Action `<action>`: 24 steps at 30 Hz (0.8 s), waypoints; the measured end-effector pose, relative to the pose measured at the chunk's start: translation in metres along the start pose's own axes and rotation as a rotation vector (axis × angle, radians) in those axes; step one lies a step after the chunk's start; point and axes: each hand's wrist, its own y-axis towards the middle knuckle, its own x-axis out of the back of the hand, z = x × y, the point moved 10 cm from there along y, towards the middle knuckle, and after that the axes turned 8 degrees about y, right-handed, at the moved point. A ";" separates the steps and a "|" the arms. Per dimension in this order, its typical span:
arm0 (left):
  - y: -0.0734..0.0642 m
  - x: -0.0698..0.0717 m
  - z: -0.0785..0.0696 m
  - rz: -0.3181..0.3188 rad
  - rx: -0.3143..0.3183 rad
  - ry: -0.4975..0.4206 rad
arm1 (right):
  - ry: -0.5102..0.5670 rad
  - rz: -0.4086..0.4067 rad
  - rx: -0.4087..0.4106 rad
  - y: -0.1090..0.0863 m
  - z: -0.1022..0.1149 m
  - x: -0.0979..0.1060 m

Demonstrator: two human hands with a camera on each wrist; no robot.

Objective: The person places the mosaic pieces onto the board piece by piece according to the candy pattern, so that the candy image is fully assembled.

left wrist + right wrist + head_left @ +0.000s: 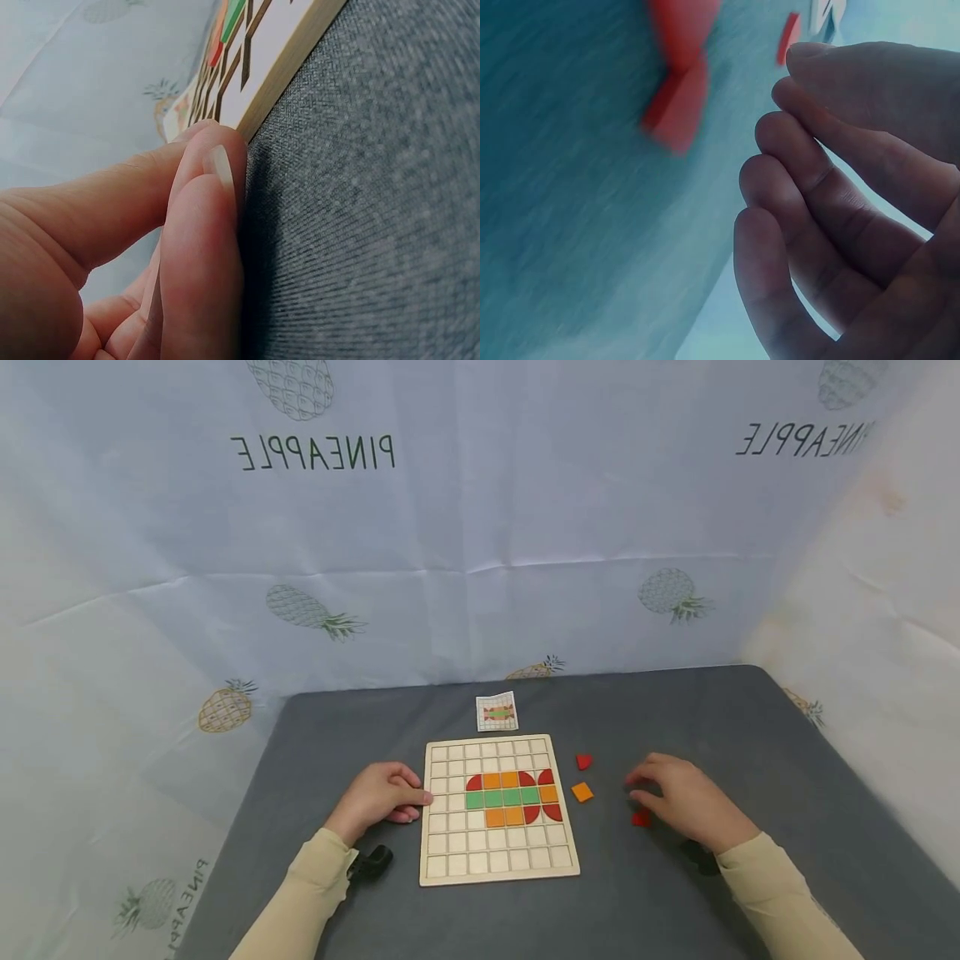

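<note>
A square wooden grid board (450, 864) lies on the table, with red, orange and green tiles in its upper right half. My left hand (381, 802) holds the board's left edge, its thumb on the rim and the fingers bent beside it. In the left wrist view the fingertips (206, 217) meet at the edge of the board. Over the table to the right, my right hand (686, 802) has loosely bent fingers and holds nothing. Red pieces (641, 818) lie just under it; the right wrist view shows two, blurred (679, 112).
Between board and right hand lie an orange square tile (582, 792) and a red piece (584, 762). Behind the board a small pattern card (497, 712) shows a similar coloured design. A pineapple-print curtain (465, 618) hangs beyond the dark grey table (360, 718).
</note>
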 end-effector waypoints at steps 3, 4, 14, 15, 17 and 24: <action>-0.001 0.002 0.001 -0.006 0.003 0.000 | 0.002 -0.012 0.012 -0.006 -0.006 0.005; -0.001 0.002 0.002 -0.006 0.003 0.001 | 0.001 -0.015 0.016 -0.009 -0.008 0.006; -0.001 0.001 0.001 0.005 0.006 -0.001 | -0.027 -0.037 -0.021 -0.031 -0.026 0.013; -0.001 0.001 0.001 0.005 0.006 0.000 | -0.028 -0.042 -0.025 -0.032 -0.027 0.013; 0.000 0.001 0.000 0.007 0.004 -0.002 | -0.034 -0.050 -0.031 -0.033 -0.029 0.014; 0.000 0.000 0.000 0.010 -0.001 -0.013 | -0.022 -0.028 -0.039 -0.028 -0.031 0.008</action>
